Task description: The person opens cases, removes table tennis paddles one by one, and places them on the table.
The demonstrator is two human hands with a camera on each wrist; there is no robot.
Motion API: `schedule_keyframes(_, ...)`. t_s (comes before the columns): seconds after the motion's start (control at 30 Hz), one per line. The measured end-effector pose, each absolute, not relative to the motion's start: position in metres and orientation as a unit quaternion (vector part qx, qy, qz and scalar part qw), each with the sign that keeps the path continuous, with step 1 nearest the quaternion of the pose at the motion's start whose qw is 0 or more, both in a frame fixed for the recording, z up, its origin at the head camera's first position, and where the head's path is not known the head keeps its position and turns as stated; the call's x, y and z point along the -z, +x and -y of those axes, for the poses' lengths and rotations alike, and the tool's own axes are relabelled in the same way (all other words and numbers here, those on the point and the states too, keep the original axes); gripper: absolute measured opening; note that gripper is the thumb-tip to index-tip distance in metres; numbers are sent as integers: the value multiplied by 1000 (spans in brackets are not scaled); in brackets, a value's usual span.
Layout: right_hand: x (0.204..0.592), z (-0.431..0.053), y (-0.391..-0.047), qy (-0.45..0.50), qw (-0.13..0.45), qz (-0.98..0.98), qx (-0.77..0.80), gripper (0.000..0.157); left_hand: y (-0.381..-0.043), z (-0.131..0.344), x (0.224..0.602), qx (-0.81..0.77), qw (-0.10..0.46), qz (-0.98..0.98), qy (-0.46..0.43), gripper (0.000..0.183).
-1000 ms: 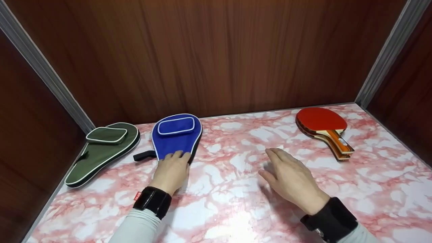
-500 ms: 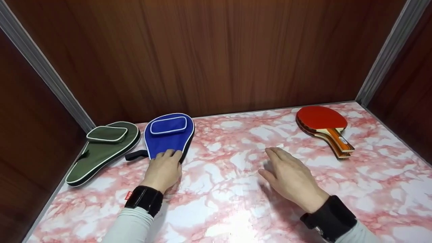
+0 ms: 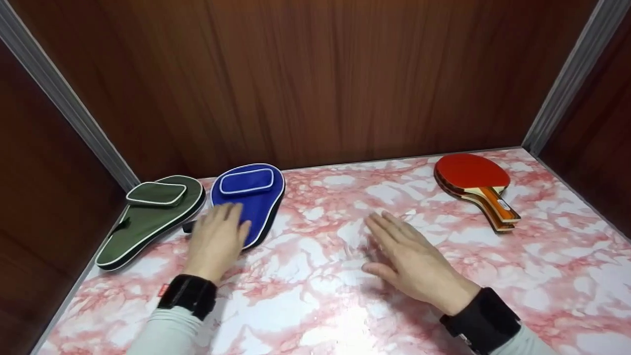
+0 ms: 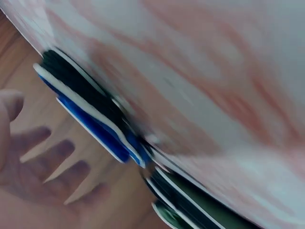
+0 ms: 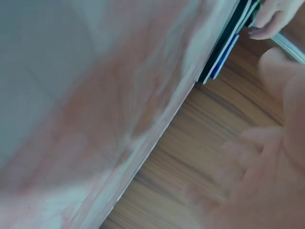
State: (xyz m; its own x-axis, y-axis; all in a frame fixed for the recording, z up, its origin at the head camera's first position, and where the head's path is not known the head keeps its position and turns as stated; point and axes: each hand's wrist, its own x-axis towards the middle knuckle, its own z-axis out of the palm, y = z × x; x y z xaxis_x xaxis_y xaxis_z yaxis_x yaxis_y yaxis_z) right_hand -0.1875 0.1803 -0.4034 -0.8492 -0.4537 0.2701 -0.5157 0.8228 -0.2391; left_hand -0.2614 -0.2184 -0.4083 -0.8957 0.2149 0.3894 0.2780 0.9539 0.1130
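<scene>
A blue paddle case (image 3: 246,192) with white piping lies flat at the back left, its narrow end toward me. My left hand (image 3: 217,241) hovers above its left side, fingers loose and apart from it in the left wrist view. To its left lies an olive green paddle case (image 3: 153,222) of the same shape. My right hand (image 3: 414,261) is held over the middle of the table with straight fingers and nothing in it. Two stacked table tennis paddles (image 3: 473,172), red side up, rest at the back right with their handles toward me.
The table (image 3: 305,296) has a pink and white marbled top. A brown wood-grain panel (image 3: 315,84) rises along its back edge, with side panels meeting it at grey corner strips. A black strap (image 3: 188,227) sticks out from the blue case.
The blue case slid a little left under my left hand, which then lifted off it and moved left. My right hand shifted slightly left. The green case and the paddles stayed put.
</scene>
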Motion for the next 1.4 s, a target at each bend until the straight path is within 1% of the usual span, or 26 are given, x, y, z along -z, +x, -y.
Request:
schedule_keyframes(0.13, 405, -178, -185, 289, 92, 944, -132, 90, -261, 243, 409, 75, 227, 966, -95, 55)
schedule_keyframes(0.37, 407, -170, -179, 327, 95, 934, -114, 83, -257, 281, 413, 75, 216, 973, -30, 62)
schedule_keyframes(0.5, 409, -169, -175, 336, 94, 931, -109, 83, -260, 297, 414, 79, 210, 975, 4, 67)
schedule_keyframes(0.63, 409, -168, -173, 340, 82, 930, -111, 82, -262, 313, 415, 85, 187, 978, 33, 72)
schedule_keyframes(0.93, 411, -155, -165, 368, 40, 922, -110, 81, -261, 350, 411, 111, 115, 983, 96, 78)
schedule_keyframes(1.07, 412, -148, -161, 379, 43, 919, -103, 82, -260, 362, 407, 128, 91, 981, 115, 82)
schedule_keyframes(1.17, 412, -145, -158, 389, 46, 915, -97, 83, -260, 369, 405, 135, 77, 980, 123, 87)
schedule_keyframes(1.3, 409, -143, -154, 394, 22, 914, -97, 82, -259, 378, 402, 147, 59, 980, 120, 94)
schedule_keyframes(1.4, 408, -140, -152, 397, 1, 912, -101, 82, -258, 381, 404, 158, 36, 980, 115, 96)
